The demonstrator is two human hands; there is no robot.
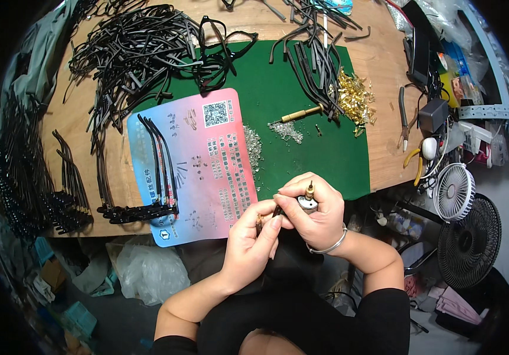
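A small dark piece (277,210) sits at lower centre of the frame, pinched between the fingertips of the left hand (252,241), with the right hand's thumb close against it; the right hand (321,220) is closed around a round-bodied tool (308,202) with a brass tip; just above lies a green mat (266,86) bearing silvery bits (253,149) and a brass screwdriver (302,113); left of centre, a pink-and-blue sheet (216,220); upper left, heaped dark eyeglass temples (130,56); upper right, gold-coloured pieces (355,97).
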